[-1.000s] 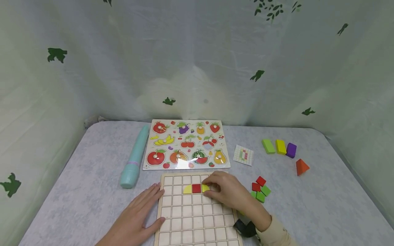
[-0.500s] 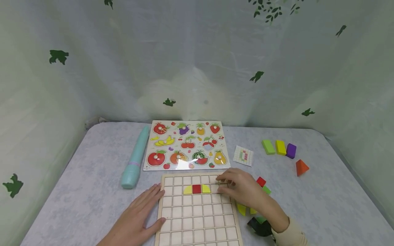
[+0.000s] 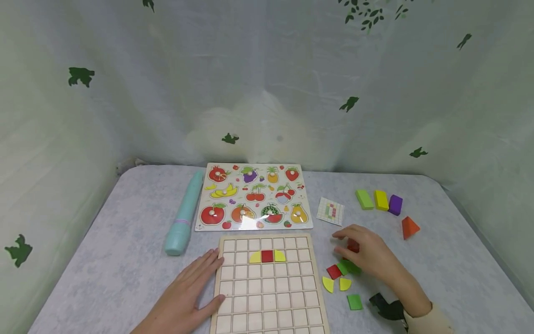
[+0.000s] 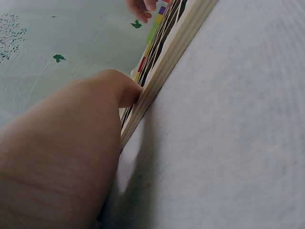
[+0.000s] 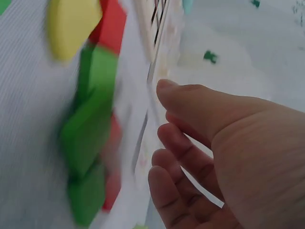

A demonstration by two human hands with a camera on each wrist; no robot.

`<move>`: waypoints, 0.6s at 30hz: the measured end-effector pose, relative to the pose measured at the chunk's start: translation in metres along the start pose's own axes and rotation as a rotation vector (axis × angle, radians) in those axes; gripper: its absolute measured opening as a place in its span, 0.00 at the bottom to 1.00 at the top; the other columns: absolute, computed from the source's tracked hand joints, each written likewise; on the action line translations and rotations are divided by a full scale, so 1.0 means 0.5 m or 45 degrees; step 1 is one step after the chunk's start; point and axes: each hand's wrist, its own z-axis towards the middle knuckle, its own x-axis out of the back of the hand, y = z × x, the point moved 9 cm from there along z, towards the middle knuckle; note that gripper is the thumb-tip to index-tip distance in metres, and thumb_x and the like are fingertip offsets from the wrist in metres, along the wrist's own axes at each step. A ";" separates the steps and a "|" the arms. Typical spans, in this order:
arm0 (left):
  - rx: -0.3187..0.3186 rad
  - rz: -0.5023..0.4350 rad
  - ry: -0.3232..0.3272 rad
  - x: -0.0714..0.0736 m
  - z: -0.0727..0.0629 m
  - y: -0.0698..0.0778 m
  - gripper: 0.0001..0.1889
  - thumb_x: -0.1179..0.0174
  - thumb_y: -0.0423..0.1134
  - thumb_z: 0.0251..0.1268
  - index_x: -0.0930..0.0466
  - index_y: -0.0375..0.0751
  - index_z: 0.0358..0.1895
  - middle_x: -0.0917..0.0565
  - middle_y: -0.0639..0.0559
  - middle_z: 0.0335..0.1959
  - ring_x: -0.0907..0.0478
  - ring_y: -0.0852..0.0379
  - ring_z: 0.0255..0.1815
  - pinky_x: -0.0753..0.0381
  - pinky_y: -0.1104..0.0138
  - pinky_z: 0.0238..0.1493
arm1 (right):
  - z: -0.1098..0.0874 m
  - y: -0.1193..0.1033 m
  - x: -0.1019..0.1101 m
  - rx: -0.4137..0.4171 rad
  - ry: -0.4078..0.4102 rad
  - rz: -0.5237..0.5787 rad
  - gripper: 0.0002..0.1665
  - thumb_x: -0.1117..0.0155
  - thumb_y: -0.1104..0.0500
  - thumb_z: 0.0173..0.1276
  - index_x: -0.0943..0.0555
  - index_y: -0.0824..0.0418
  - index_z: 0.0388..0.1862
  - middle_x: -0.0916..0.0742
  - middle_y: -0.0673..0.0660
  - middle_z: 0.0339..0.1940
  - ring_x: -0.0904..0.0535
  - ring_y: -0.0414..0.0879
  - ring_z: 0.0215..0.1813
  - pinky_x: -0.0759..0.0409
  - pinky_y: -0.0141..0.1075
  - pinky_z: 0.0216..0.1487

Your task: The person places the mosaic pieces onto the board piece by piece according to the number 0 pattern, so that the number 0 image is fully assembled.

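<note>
A wooden grid board (image 3: 269,287) lies at the table's front. In one of its upper rows sit a yellow quarter-circle piece (image 3: 255,257), a red square (image 3: 267,256) and another yellow quarter-circle (image 3: 279,256), side by side. My left hand (image 3: 183,292) rests along the board's left edge, fingers straight, thumb touching the rim. Right of the board, my right hand (image 3: 367,253) hovers over loose red and green squares (image 5: 88,138), partly hiding them. Its thumb and fingers are apart, with nothing between them in the right wrist view.
Behind the board lies a fruit peg puzzle (image 3: 254,197), with a teal tapered object (image 3: 183,215) to its left. A small pattern card (image 3: 331,211) lies right of it. Several coloured blocks (image 3: 381,200) and an orange triangular block (image 3: 410,228) stand farther right.
My right hand has released the right yellow quarter-circle on the board and moved right, over the loose pieces. My left hand has stayed at the board's edge.
</note>
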 end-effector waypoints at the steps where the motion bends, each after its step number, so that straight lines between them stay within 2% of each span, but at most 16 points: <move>1: 0.001 -0.001 -0.001 0.000 0.000 0.000 0.43 0.31 0.60 0.63 0.33 0.47 0.78 0.35 0.55 0.81 0.39 0.53 0.81 0.68 0.89 0.74 | -0.003 0.011 0.003 -0.014 0.007 -0.016 0.18 0.20 0.57 0.62 0.12 0.54 0.51 0.12 0.46 0.43 0.23 0.39 0.38 0.17 0.32 0.39; 9: -0.013 0.013 0.011 0.000 -0.001 0.001 0.43 0.30 0.59 0.63 0.33 0.47 0.78 0.35 0.55 0.81 0.39 0.53 0.80 0.68 0.89 0.74 | -0.022 0.071 0.013 -0.112 -0.005 -0.087 0.19 0.20 0.59 0.60 0.12 0.55 0.51 0.13 0.48 0.44 0.22 0.41 0.40 0.17 0.32 0.38; 18: -0.011 0.004 0.010 0.000 -0.002 0.000 0.43 0.31 0.60 0.64 0.34 0.48 0.79 0.36 0.56 0.81 0.39 0.53 0.81 0.68 0.89 0.74 | -0.026 0.085 0.018 -0.127 0.008 -0.112 0.16 0.21 0.59 0.62 0.12 0.55 0.49 0.12 0.48 0.43 0.22 0.41 0.40 0.17 0.34 0.38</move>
